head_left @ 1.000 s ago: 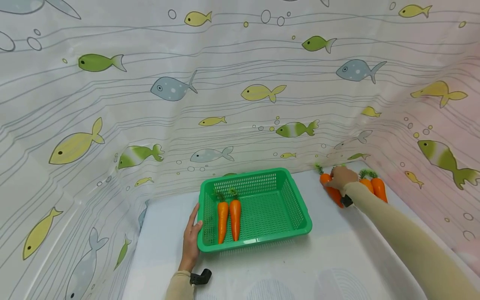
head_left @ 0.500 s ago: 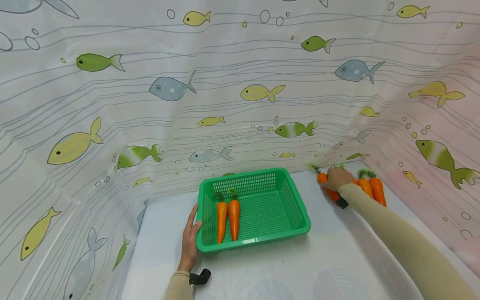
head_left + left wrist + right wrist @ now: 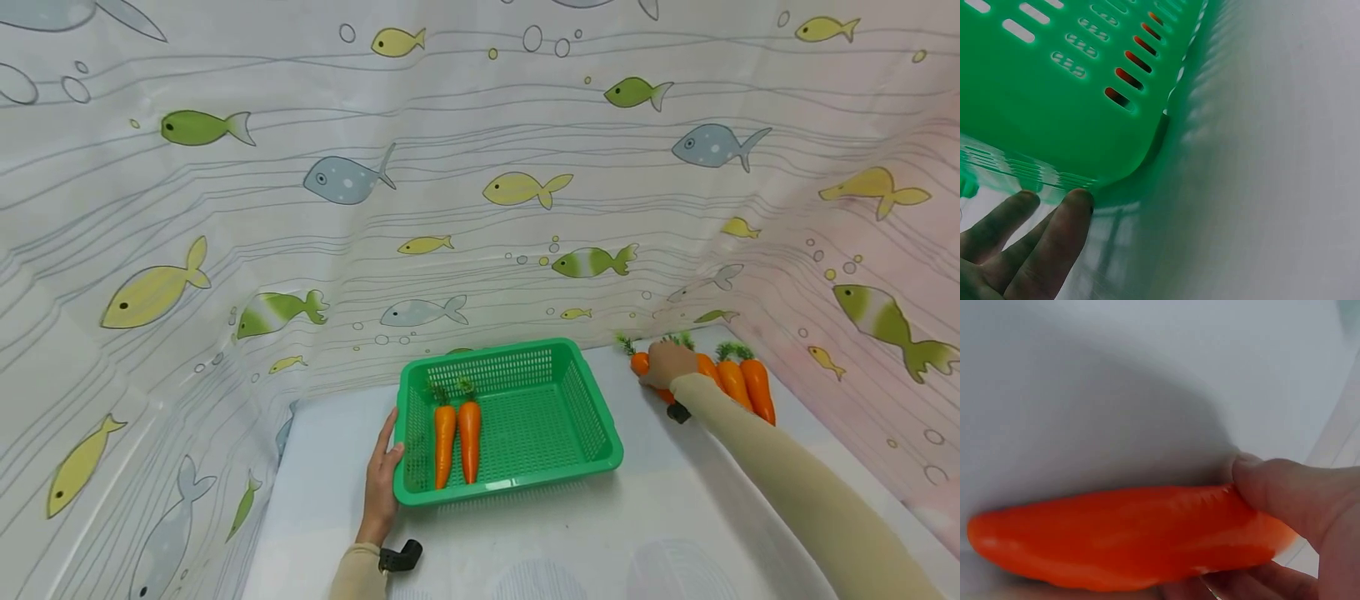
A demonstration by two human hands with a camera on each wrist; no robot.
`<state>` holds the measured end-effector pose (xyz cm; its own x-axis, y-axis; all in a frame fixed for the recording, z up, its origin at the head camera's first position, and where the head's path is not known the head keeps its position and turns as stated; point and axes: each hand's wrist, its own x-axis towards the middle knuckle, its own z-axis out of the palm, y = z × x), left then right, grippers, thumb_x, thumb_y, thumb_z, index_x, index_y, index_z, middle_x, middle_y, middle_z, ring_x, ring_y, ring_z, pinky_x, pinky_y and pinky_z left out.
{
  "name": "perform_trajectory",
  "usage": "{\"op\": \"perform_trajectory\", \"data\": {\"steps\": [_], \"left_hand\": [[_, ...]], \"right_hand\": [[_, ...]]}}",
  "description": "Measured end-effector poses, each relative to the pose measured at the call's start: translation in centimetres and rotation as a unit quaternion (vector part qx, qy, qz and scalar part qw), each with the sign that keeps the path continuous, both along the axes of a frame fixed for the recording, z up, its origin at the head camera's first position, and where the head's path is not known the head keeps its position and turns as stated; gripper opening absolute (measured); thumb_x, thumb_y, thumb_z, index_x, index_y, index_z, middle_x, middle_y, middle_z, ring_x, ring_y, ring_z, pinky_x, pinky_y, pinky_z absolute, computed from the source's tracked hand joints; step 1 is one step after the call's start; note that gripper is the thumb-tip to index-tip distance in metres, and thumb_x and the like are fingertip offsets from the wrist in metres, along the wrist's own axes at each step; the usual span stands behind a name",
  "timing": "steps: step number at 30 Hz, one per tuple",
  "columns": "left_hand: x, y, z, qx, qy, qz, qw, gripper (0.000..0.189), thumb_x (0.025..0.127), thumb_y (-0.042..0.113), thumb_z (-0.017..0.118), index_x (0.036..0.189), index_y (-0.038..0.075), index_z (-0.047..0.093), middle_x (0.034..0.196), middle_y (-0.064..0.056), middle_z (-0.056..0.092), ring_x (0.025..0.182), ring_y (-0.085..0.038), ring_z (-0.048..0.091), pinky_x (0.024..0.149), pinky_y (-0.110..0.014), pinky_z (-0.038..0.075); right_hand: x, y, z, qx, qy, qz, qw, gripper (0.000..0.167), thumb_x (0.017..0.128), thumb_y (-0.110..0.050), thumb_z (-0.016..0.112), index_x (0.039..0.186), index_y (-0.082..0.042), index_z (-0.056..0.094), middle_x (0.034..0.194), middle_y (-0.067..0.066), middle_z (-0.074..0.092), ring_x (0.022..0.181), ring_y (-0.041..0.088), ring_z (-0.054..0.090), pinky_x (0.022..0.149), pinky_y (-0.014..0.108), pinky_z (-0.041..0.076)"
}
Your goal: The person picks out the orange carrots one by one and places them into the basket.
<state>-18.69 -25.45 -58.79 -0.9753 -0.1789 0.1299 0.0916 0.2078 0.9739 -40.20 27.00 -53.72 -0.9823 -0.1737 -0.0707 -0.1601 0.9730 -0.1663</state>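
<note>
On the right of the table (image 3: 637,517), my right grip (image 3: 670,364), curled round one carrot (image 3: 1116,537), had shifted it slightly leftward, apparently parting it from the neighbouring carrots (image 3: 759,387), while my left grip (image 3: 381,483), fingers extended, touched the green basket (image 3: 555,476) holding two more.

Pale fish-printed sheeting (image 3: 450,112) rises behind and beside a white tabletop (image 3: 585,533).
</note>
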Motion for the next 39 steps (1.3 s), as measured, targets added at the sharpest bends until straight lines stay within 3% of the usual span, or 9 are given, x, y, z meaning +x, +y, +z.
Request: {"op": "perform_trajectory", "data": {"steps": [11,15,21,24,30,36,39], "left_hand": [[-0.1,0.1,-0.1,-0.004,-0.001,0.000,1.0000,0.055,0.113,0.034,0.037,0.167,0.044,0.029,0.176,0.008,0.023,0.162,-0.025,0.022,0.127,-0.061,0.017],[-0.1,0.2,0.0,-0.006,0.001,-0.001,1.0000,0.055,0.113,0.033,0.037,0.167,0.043,0.029,0.176,0.007,0.023,0.162,-0.027,0.022,0.127,-0.062,0.017],[0.0,0.0,0.0,-0.006,0.001,0.001,1.0000,0.056,0.113,0.032,0.037,0.168,0.042,0.029,0.176,0.007,0.023,0.163,-0.027,0.020,0.128,-0.062,0.016],[-0.1,-0.1,0.1,-0.005,0.002,0.001,1.0000,0.055,0.114,0.032,0.037,0.167,0.042,0.029,0.176,0.008,0.023,0.162,-0.026,0.021,0.127,-0.062,0.017],[-0.2,-0.1,0.2,-0.008,0.000,0.001,1.0000,0.055,0.114,0.033,0.036,0.167,0.044,0.029,0.176,0.011,0.023,0.161,-0.023,0.023,0.127,-0.059,0.018],[-0.1,-0.1,0.0,-0.009,-0.004,0.002,0.9999,0.054,0.114,0.033,0.036,0.167,0.044,0.029,0.176,0.010,0.023,0.161,-0.022,0.025,0.126,-0.054,0.020],[-0.1,0.0,-0.2,-0.008,-0.007,0.004,0.9999,0.054,0.114,0.033,0.035,0.167,0.044,0.029,0.176,0.010,0.024,0.160,-0.022,0.025,0.125,-0.047,0.023]], "right_hand": [[-0.6,-0.1,-1.0,-0.015,0.019,0.001,0.9997,0.038,0.085,-0.027,0.086,0.086,0.003,0.063,0.074,0.013,0.064,0.066,0.029,0.060,0.061,0.042,0.053],[-0.9,0.1,-1.1,-0.034,0.014,0.001,0.9993,0.038,0.086,-0.026,0.085,0.086,0.004,0.062,0.074,0.014,0.061,0.066,0.029,0.057,0.061,0.040,0.050],[-1.2,0.3,0.1,-0.094,-0.015,-0.014,0.9954,0.038,0.090,-0.028,0.082,0.084,0.003,0.061,0.074,0.012,0.057,0.069,0.027,0.054,0.063,0.035,0.044],[-1.2,0.4,1.4,-0.127,-0.038,-0.011,0.9912,0.041,0.091,-0.030,0.080,0.093,0.010,0.069,0.080,0.015,0.065,0.071,0.026,0.057,0.065,0.034,0.047],[-0.8,0.9,4.0,-0.205,-0.123,-0.008,0.9709,0.058,0.095,-0.031,0.078,0.122,0.019,0.067,0.101,0.025,0.075,0.073,0.020,0.073,0.066,0.034,0.062],[-0.1,0.7,6.1,-0.300,-0.168,-0.003,0.9391,0.068,0.099,-0.029,0.076,0.137,0.022,0.055,0.123,0.036,0.067,0.087,0.030,0.078,0.079,0.044,0.065],[0.1,0.1,6.9,-0.325,-0.180,0.000,0.9283,0.073,0.100,-0.030,0.075,0.143,0.023,0.049,0.134,0.040,0.060,0.095,0.034,0.078,0.083,0.046,0.065]]}}
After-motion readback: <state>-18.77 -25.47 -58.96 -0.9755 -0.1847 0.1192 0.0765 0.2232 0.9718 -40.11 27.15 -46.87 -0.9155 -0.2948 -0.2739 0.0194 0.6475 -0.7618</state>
